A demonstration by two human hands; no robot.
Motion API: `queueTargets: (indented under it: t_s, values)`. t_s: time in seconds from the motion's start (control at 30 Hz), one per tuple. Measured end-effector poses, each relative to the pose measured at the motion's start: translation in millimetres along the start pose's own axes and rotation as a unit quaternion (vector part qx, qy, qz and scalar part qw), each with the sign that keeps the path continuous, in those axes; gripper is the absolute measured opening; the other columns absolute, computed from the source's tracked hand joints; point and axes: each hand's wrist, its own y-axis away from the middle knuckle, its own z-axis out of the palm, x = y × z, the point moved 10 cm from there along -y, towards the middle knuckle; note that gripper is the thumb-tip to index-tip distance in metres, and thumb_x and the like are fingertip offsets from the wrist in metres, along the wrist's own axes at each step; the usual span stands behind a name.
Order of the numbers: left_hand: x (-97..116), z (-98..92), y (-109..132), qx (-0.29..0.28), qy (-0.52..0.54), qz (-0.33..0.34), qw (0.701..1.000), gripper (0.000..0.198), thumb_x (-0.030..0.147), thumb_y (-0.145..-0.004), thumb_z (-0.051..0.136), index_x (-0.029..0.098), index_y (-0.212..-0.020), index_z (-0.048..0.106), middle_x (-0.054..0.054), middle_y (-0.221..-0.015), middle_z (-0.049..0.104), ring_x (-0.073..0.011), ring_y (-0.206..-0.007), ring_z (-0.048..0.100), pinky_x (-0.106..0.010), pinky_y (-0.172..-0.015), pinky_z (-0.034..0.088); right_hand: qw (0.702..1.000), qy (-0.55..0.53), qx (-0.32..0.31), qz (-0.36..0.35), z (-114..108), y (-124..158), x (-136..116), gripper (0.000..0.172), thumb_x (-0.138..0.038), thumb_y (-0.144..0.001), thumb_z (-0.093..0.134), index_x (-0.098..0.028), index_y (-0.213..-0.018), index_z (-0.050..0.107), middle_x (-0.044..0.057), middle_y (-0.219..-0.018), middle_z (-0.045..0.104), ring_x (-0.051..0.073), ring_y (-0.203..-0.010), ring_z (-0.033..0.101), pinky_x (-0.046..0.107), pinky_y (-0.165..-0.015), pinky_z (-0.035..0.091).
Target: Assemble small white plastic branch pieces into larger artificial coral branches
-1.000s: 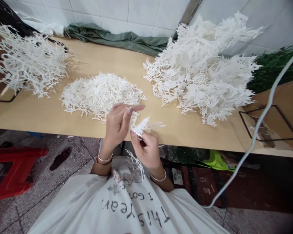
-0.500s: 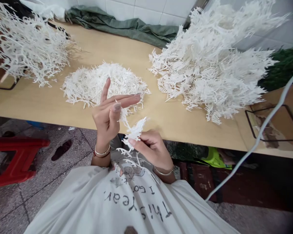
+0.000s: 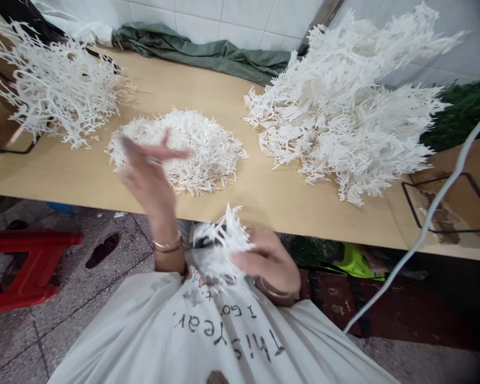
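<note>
Since the frame half a second ago, the left hand (image 3: 148, 181) has swung away from the white sprigs (image 3: 230, 242) and out over the near side of the small heap (image 3: 210, 146), while the right hand (image 3: 274, 261) has drawn them a little rightward.

From the head view, the only one available, the right hand pinches the sprigs between thumb and fingers, just in front of the shirt (image 3: 176, 352) and at the near edge of the table (image 3: 280, 200). Left of that grip and beyond it, the left hand has its fingers spread wide; it is too blurred to tell whether it touches the heap or carries a strand. For good handling, I would keep the pinch low and light, so the branching tips fan out uncrushed, and bring the left fingers in loosely (these forked ends look quick to snag).

As for containers, I can make out none around the strands: they lie loose on the tabletop. The small heap sits beyond the grip and to its left, a lankier pile (image 3: 64, 90) farther left, and the large heap (image 3: 344, 117) beyond it to the right. Whether the brown board (image 3: 478, 154) at far right belongs to a box, I cannot tell.
</note>
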Motion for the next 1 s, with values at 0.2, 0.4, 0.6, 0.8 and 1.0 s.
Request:
queueTargets:
  t_s: [0.2, 0.4, 0.6, 0.8, 1.0]
  values:
    - [-36, -34.0, -24, 0.111, -0.013, -0.044, 0.993, 0.050, 0.037, -0.101, 0.030, 0.012, -0.076, 0.065, 0.005, -0.072, 0.068, -0.0066, -0.070, 0.067, -0.038, -0.079, 0.055, 0.958, -0.042, 0.284, 0.015, -79, 32, 9, 0.055, -0.035, -0.086, 0.060, -0.012, -0.048, 0.029, -0.004, -0.045, 0.019, 0.001, -0.041, 0.016, 0.018, -0.037, 0.013]
    - [-59, 35.1, -1, -0.061, -0.148, -0.093, 0.983, 0.054, 0.055, -0.095, 0.033, 0.019, -0.067, 0.061, 0.001, -0.051, 0.044, -0.0047, -0.052, 0.042, -0.031, -0.061, 0.037, 0.967, -0.015, 0.250, 0.041, -72, 22, 23, 0.052, -0.037, -0.091, 0.053, -0.011, -0.053, 0.028, -0.003, -0.050, 0.020, 0.001, -0.045, 0.020, 0.018, -0.041, 0.016]
    - [-68, 50.5, 4, -0.165, -0.288, -0.033, 0.943, 0.036, 0.051, -0.091, 0.044, 0.020, -0.093, 0.062, -0.008, -0.089, 0.062, -0.0189, -0.087, 0.050, -0.040, -0.087, 0.037, 0.964, 0.005, 0.264, 0.036, -77, 26, 27, 0.050, -0.037, -0.092, 0.052, -0.011, -0.055, 0.029, -0.003, -0.052, 0.023, 0.001, -0.048, 0.020, 0.019, -0.044, 0.018]
    - [-83, 55.3, 14, -0.193, -0.273, -0.067, 0.940, 0.057, 0.060, -0.074, 0.063, 0.023, -0.117, 0.059, -0.013, -0.108, 0.055, -0.0300, -0.112, 0.044, -0.050, -0.103, 0.032, 0.965, 0.011, 0.262, 0.030, -78, 20, 27, 0.051, -0.037, -0.092, 0.052, -0.011, -0.054, 0.030, -0.003, -0.051, 0.024, 0.001, -0.047, 0.021, 0.019, -0.045, 0.019]
    - [-79, 55.8, 13, -0.197, -0.255, -0.046, 0.946, 0.049, 0.057, -0.090, 0.037, 0.025, -0.122, 0.057, -0.013, -0.117, 0.053, -0.0286, -0.117, 0.042, -0.052, -0.106, 0.026, 0.961, 0.021, 0.271, 0.039, -79, 21, 30, 0.052, -0.041, -0.091, 0.052, -0.011, -0.054, 0.029, -0.002, -0.052, 0.025, 0.002, -0.048, 0.020, 0.020, -0.045, 0.019]
